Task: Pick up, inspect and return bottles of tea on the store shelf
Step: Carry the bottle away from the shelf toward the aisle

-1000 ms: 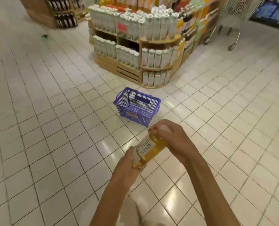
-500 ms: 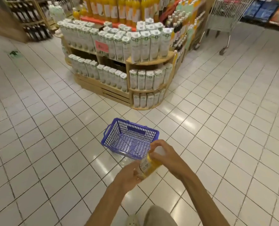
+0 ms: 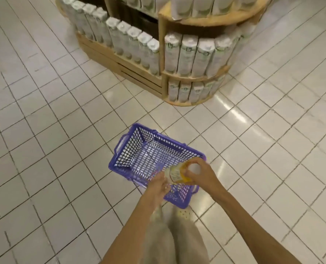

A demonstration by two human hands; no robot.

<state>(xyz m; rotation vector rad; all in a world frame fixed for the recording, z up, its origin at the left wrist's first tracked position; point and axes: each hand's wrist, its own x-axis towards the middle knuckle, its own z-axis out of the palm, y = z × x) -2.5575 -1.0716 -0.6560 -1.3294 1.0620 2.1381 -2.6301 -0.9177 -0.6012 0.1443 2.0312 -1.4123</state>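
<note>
I hold an amber tea bottle (image 3: 177, 175) with a white label and white cap over the near corner of a purple shopping basket (image 3: 139, 155) on the floor. My right hand (image 3: 200, 175) grips the bottle at its cap end. My left hand (image 3: 157, 189) holds the bottle's lower end from below; its fingers are partly hidden behind the bottle. The bottle lies tilted, cap toward the right.
A rounded wooden display shelf (image 3: 192, 78) filled with several white cartons stands on the tiled floor beyond the basket. My legs and a shoe (image 3: 184, 214) are just behind the basket. Open tiled floor (image 3: 44, 149) spreads left and right.
I have stepped closer; the basket and shelf now sit nearer and lower in view. The bottle, still in both hands, has moved over the basket's near corner.
</note>
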